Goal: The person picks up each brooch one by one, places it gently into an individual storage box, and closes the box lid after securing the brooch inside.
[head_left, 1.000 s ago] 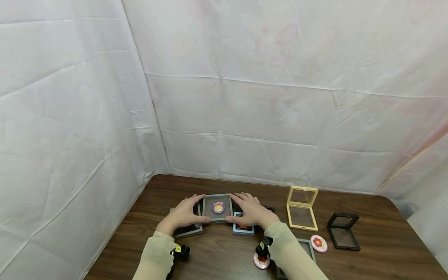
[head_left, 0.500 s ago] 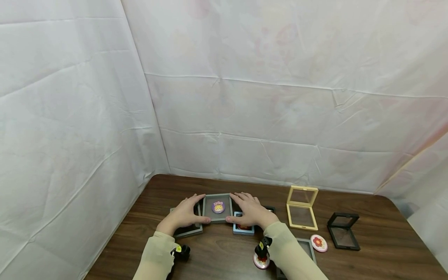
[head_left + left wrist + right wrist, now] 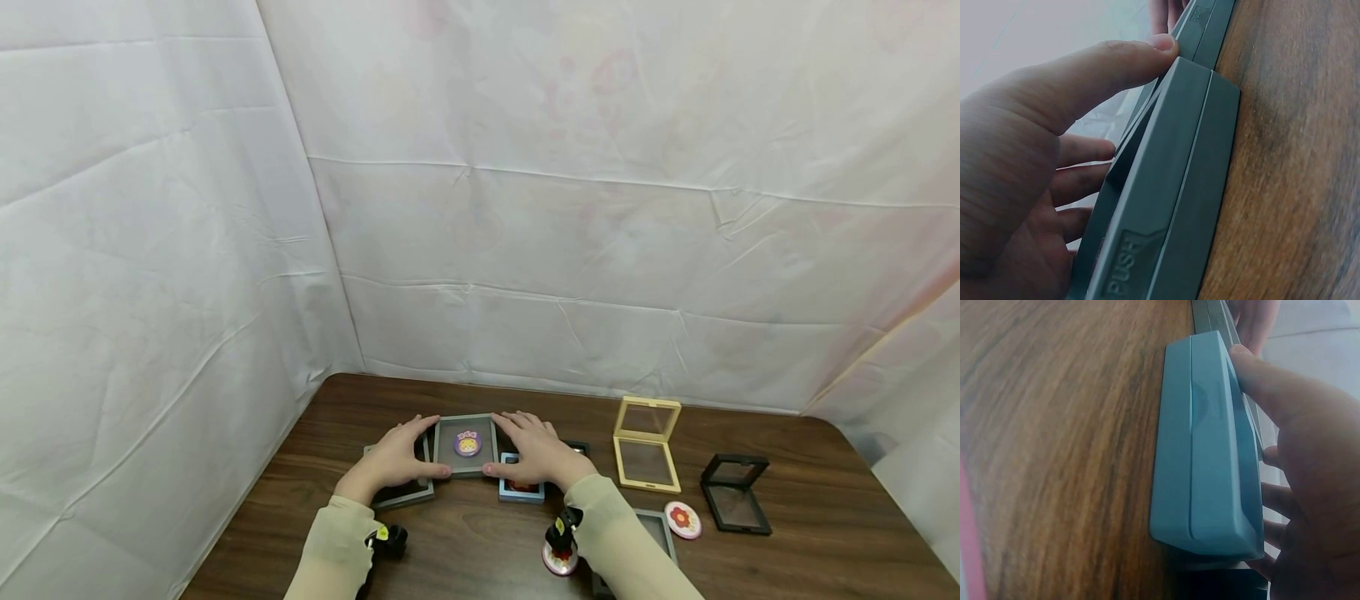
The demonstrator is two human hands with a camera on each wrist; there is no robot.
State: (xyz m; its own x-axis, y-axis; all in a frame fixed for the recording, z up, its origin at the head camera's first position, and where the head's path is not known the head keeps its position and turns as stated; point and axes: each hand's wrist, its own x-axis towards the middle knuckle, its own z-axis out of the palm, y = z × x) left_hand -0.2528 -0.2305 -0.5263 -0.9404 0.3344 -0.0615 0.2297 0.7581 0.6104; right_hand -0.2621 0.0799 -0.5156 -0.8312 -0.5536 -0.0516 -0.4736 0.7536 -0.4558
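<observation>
A square grey display case (image 3: 467,469) with a purple round badge (image 3: 467,443) inside lies between both hands. My left hand (image 3: 396,460) holds its left side, thumb at the near corner and fingers at the far one. On the opposite side my right hand (image 3: 538,454) grips it the same way. Under the left hand is another grey case (image 3: 408,499), marked PUSH on its edge in the left wrist view. A small blue case (image 3: 1210,450) sits below the right hand, its top partly covered in the head view.
A yellow case (image 3: 649,485) and a black case (image 3: 738,528) stand open to the right. Two flower badges (image 3: 683,520) lie nearer. My right forearm partly hides a grey case (image 3: 656,525). Another dark case (image 3: 581,447) shows behind my right hand. White cloth (image 3: 480,350) hangs behind the table.
</observation>
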